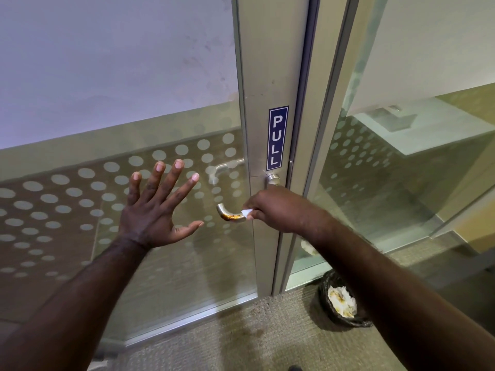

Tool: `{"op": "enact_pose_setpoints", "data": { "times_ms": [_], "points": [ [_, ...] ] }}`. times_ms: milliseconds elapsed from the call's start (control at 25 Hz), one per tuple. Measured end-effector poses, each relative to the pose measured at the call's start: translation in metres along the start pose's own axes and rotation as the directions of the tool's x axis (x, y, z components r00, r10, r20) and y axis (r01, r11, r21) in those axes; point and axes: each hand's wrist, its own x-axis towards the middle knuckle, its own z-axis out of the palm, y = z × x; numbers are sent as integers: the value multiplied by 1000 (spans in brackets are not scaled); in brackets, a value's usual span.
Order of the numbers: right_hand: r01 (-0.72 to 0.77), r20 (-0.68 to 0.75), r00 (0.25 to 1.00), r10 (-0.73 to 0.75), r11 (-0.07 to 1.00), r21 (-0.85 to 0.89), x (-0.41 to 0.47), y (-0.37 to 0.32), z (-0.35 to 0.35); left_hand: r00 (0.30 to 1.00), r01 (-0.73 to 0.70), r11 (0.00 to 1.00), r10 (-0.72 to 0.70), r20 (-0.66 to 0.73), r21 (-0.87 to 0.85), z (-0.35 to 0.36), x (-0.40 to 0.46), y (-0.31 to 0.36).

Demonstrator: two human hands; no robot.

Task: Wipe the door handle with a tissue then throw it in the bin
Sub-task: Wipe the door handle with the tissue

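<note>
The right hand (270, 207) is closed around a small white tissue (246, 212), pressing it to the metal door handle (231, 216) at frame centre, where a brown stain shows. The left hand (158, 207), centre left, is spread wide, holding nothing, against the dotted glass door (80, 199). A PULL sign (277, 137) sits above. Lower right, a black bin (341, 301) holding stained tissues stands on carpet (241, 338)

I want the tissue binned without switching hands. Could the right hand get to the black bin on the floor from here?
Probably yes. The right hand holds the white tissue at the curved steel door handle; the black-lined bin stands open below that arm, nothing between.
</note>
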Motion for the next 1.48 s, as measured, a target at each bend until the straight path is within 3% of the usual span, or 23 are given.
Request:
{"op": "enact_pose_setpoints", "data": {
  "times_ms": [120, 200, 320, 400, 520, 720, 840, 1320, 1400, 1480],
  "points": [
    [26, -8, 1000, -26, 999, -37, 1, 2, 6, 1000, -1, 1000, 1, -17, 19, 1, 0, 0],
    [95, -166, 981, -103, 994, -57, -8, 7, 23, 999, -2, 1000, 3, -33, 32, 3, -1, 0],
    [221, -516, 806, -290, 956, -193, -21, 21, 62, 999, -5, 999, 8, -52, 46, 4, -1, 0],
    [220, -614, 688, -388, 917, -332, -25, 30, 84, 998, -10, 999, 13, -57, 46, 5, -1, -1],
    [216, -653, 605, -455, 884, -416, -26, 42, 98, 998, -10, 999, 12, -63, 42, 5, -1, -1],
    [327, -524, 690, -499, 861, -389, -17, 52, 62, 998, -12, 999, 14, -56, 36, 3, -1, -1],
    [351, -516, 659, -547, 831, -432, -21, 62, 51, 998, -5, 999, 8, -60, 38, 2, -1, 0],
    [206, -675, 607, -420, 903, -376, -26, 80, 78, 1000, 0, 1000, 0, -29, 19, -2, 0, 1],
    [119, -778, 567, -273, 961, -251, -27, 71, 89, 999, 6, 1000, -5, -39, 31, -1, 0, 1],
    [81, -839, 544, 12, 994, 67, -30, 53, 100, 999, 5, 999, -3, -49, 38, 0, 0, 1]
  ]
}}
